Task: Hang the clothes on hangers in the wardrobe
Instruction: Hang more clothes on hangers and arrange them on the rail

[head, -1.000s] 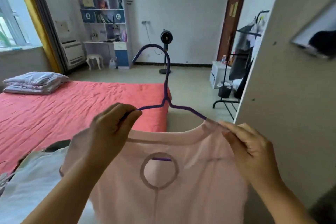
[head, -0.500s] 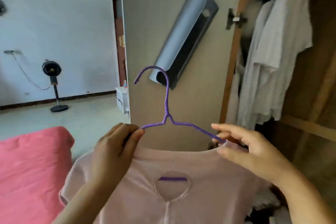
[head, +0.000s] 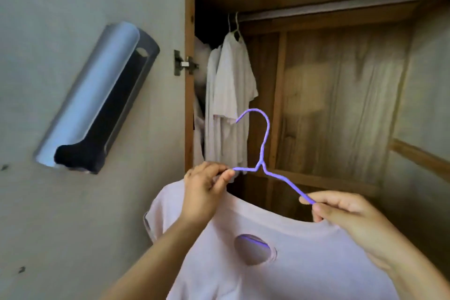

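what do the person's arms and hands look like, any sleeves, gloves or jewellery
Both forearms are bare as far as the frame shows, with no sleeve edge in view. The left hand and right hand wear no gloves. No rings, watch or bracelet show on the fingers or wrists. The nails look short and unpainted, though the picture is soft.

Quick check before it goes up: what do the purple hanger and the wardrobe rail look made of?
The thin purple hanger looks like bent wire in a matte purple coating or wrap: slim, twisted at the neck. The pale grey wardrobe rail looks like metal tube with a dull sheen, though painted wood is possible.
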{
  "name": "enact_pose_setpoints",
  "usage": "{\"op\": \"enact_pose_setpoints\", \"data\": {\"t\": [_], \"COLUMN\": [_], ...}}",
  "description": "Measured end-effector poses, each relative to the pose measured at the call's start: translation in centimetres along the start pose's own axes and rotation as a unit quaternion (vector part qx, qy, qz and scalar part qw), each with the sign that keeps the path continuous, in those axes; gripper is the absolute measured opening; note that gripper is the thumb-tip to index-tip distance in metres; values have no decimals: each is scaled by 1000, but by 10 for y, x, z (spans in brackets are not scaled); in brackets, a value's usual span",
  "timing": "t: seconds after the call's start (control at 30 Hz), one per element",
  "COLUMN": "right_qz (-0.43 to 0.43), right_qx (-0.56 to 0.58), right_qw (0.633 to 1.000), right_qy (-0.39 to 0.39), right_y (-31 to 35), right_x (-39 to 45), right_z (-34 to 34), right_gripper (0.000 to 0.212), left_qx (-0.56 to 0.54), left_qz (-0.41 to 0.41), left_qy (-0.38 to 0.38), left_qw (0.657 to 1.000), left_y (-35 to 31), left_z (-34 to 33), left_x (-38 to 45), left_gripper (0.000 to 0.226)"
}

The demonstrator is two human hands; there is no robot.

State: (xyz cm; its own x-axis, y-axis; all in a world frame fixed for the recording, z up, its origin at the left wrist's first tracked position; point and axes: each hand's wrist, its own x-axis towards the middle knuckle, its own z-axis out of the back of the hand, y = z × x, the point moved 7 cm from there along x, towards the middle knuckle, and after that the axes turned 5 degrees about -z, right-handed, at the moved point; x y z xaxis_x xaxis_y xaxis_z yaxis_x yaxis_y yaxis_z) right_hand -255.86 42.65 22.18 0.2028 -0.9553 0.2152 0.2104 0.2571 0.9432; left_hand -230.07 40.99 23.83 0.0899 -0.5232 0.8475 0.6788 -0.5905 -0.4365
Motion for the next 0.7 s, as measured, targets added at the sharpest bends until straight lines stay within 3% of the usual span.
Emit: {"op": "enact_pose_setpoints", "data": {"t": [0.2,0.3,0.43,0.57,0.7], "right_qz": [-24,-38,-38,-54,-19], "right_qx": [20,55,123,270,301], "right_qw": [976,966,960,935,942], "right_qy": [-215,-250,-249,-224,-144], "right_y": [0,0,3,6,16], "right_x": [7,20,40,76,128], "right_z": [34,33,26,22,10], "right_gripper": [22,19,26,29,35], "left_qx": [-24,-66,-119,-114,-163], "left_qz": [38,25,16,-22,-26], "left_qy": [55,81,151,185,221], "left_qw": [997,994,981,976,961], "left_y": [-6,-15,-28,-28,-24], "left_z": [-72,-92,-117,-128,-136], "left_x": [33,41,50,53,54], "left_gripper": [31,29,19,12,45]}}
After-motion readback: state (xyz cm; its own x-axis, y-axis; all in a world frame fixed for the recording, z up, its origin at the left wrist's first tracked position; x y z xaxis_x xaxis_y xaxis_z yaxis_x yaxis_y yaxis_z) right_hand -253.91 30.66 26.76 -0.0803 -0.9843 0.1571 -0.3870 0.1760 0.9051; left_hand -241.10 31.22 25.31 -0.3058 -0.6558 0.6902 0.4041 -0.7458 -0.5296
